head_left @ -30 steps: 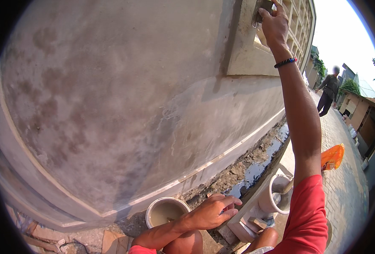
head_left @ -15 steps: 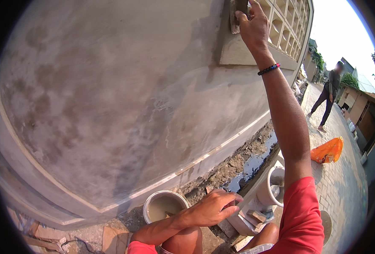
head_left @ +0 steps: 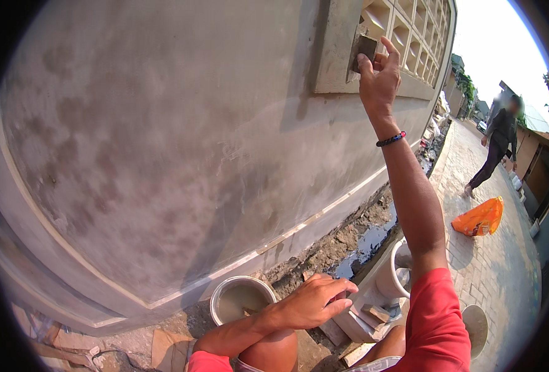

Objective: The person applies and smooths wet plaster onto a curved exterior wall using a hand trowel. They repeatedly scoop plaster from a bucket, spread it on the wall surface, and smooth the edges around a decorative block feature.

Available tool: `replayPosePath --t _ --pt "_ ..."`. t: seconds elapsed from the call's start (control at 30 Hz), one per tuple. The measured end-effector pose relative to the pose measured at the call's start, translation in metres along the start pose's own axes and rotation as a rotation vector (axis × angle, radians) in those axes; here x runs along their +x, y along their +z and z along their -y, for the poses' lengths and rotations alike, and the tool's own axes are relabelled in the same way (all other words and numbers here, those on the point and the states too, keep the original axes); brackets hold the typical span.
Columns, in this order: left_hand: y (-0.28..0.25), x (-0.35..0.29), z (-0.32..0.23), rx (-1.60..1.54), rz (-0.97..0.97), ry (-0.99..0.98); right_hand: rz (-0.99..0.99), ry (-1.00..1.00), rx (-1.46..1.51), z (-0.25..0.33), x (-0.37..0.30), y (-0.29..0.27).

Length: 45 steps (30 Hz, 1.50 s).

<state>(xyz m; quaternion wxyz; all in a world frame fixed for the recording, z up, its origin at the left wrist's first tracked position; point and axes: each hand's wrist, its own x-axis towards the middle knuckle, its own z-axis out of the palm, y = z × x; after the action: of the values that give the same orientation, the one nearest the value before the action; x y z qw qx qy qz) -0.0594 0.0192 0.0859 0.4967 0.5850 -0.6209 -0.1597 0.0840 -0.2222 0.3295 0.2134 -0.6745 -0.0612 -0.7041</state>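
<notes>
High at the right, my right hand (head_left: 380, 84) is closed around a small plastering float (head_left: 366, 52), a dark block against a flat, mortar-smeared plate. Thumb and curled fingers grip it while one finger sticks up. The float lies against the grey frame (head_left: 335, 69) of a cream ventilation-block window (head_left: 400, 40). My left hand (head_left: 315, 302) hangs loosely over my knee, fingers partly bent and apart, with nothing in it. Beside that wrist stands a round bucket (head_left: 242, 287) of greyish water, with a stick-like end showing inside.
The plastered wall (head_left: 144, 149) fills the left. Along its foot runs a muddy ditch (head_left: 367, 242) with dark water. A white bucket (head_left: 389, 279) lies near my right arm, by broken bricks. An orange bag (head_left: 479, 217) sits on the paved lane, where a person (head_left: 501, 139) walks.
My right hand and the float have moved down along the window frame. My left hand stays over the knee. The person on the lane has shifted rightward and turned.
</notes>
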Motion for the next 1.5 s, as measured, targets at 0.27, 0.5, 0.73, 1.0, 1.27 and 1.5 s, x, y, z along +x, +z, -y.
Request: replayPosePath --t 0.27,0.5,0.73,1.0,1.27,1.5 --pt "-0.009 -0.002 0.01 -0.02 -0.019 0.003 -0.101 -0.235 -0.078 -0.017 0.047 0.041" --pt "-0.003 0.008 0.013 -0.013 0.055 -0.068 -0.03 -0.082 -0.023 -0.002 0.011 0.037" --pt "0.005 0.006 -0.001 0.025 0.077 -0.049 0.134 0.043 -0.15 -0.064 -0.056 -0.023" --pt "0.008 0.004 -0.003 0.04 0.118 -0.101 0.051 -0.111 0.006 0.014 0.004 0.018" --pt "0.0 -0.007 -0.017 0.089 0.04 -0.037 -0.099 0.447 -0.119 -0.093 -0.048 -0.022" --pt "-0.007 -0.015 -0.025 0.178 0.074 -0.212 0.096 -0.171 0.014 0.012 -0.065 0.024"
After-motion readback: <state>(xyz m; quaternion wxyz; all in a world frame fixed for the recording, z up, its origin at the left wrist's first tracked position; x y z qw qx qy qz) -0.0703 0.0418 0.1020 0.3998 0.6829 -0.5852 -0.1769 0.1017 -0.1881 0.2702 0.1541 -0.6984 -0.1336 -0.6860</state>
